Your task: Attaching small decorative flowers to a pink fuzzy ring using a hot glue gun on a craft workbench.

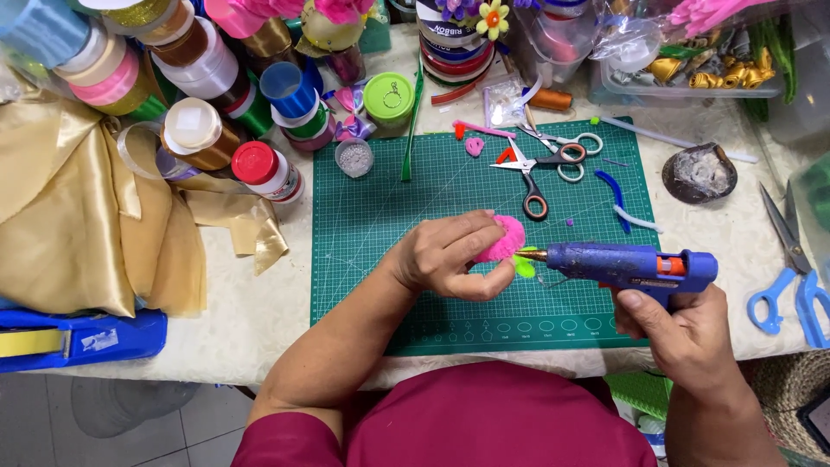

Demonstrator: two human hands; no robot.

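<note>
Pink fuzzy piece (pixel 505 239): held at centre frame, just above the green cutting mat (pixel 380 225), with a lime-green bit (pixel 524 265) at its lower right edge.
Left hand (pixel 450 256): we see the fingers closed around the pink fuzzy piece, pinching it from the left.
Right hand (pixel 683 333): wrapped shut on the grip of the blue glue gun (pixel 627 264), lower right of frame.
Nozzle: brass tip touching or just beside the joint between pink and lime-green; we cannot tell which.
Step in hand: we judge this as gluing the lime-green bit to the pink piece.
Next move calls for: a steady left-hand hold and a gentle trigger squeeze, fingers kept off the hot tip.
Surroundings: scissors (pixel 540 169) upper centre, ribbon spools (pixel 173 60) upper left, gold fabric (pixel 78 216) at left.
</note>
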